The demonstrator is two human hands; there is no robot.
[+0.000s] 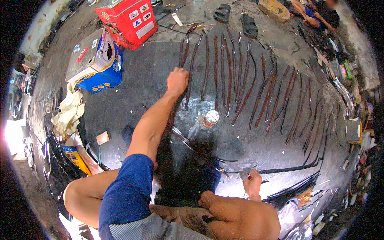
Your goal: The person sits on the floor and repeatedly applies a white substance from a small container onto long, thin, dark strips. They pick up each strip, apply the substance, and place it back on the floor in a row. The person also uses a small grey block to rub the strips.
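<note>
My left hand reaches out over the dark mat with its fingers closed on the near end of a thin dark strip. To its right, a row of several thin black and reddish-brown strips lies spread side by side, glossy in places. At the lower right, my right hand is closed around a small tool with a flat greyish end; its exact kind is unclear. A small round container with a whitish top stands between the hands.
A red box and a blue-and-white tin stand at the far left, with crumpled paper nearer. Black strips lie bundled at the lower right. Sandals and a round wooden block sit at the back; another person is beyond.
</note>
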